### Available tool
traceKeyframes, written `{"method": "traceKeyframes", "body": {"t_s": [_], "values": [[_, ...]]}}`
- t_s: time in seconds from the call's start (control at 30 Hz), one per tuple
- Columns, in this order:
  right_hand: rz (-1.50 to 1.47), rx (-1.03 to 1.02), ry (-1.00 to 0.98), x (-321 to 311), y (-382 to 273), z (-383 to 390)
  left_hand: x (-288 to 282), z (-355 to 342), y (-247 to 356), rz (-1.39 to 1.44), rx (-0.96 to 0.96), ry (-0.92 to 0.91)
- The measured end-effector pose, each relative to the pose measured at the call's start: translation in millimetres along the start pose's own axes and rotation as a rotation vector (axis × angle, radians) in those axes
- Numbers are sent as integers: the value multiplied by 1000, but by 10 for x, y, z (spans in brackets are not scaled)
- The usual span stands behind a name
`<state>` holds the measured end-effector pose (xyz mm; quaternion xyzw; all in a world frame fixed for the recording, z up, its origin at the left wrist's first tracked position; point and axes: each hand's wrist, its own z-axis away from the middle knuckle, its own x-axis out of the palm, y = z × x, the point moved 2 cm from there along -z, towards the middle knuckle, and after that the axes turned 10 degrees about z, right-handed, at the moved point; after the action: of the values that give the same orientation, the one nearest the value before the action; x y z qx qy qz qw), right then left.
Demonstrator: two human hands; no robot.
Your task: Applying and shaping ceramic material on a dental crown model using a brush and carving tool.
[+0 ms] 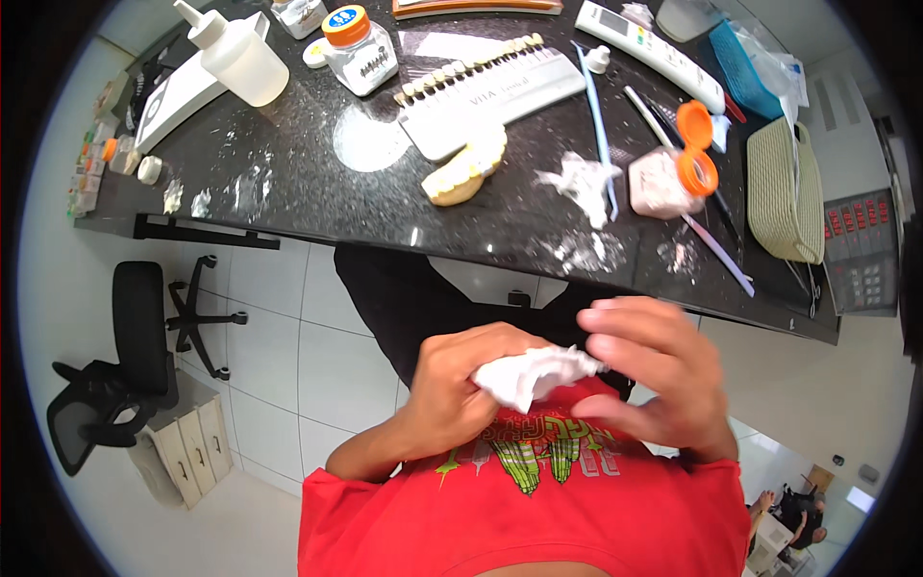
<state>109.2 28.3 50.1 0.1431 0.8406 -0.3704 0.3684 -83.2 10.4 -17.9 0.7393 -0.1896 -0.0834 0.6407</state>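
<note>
In front of my red shirt, my left hand [460,377] is closed around a crumpled white tissue [538,373], which sticks out past the fingers toward the right. My right hand [663,370] is held beside its far end, thumb and fingers spread, slightly blurred; whether a fingertip touches the tissue I cannot tell. Beyond them on the black counter lies a yellowish dental cast [466,171] with a row of teeth. Behind the cast is a tooth shade guide [490,91] with its sample tabs in a row. Another crumpled tissue [583,185] rests to the cast's right.
On the speckled counter [317,207] stand a squeeze bottle [240,65], an orange-lidded jar [363,60] and a pink powder bottle [663,183] with its orange cap flipped up. Thin-handled tools [598,115] and a woven basket [784,188] are rightward. White powder dusts the front edge. An office chair [139,337] is at left.
</note>
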Motion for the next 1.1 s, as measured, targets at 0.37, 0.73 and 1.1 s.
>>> {"method": "traceKeyframes", "body": {"t_s": [0.37,0.73,1.1], "values": [[281,-139,-176,129,238,-1187,-689,-220,399,-822,440,466],[325,-134,-297,284,382,-1268,-828,-629,384,-892,296,342],[241,-111,-305,330,427,-1249,-822,-624,348,-855,296,378]]}}
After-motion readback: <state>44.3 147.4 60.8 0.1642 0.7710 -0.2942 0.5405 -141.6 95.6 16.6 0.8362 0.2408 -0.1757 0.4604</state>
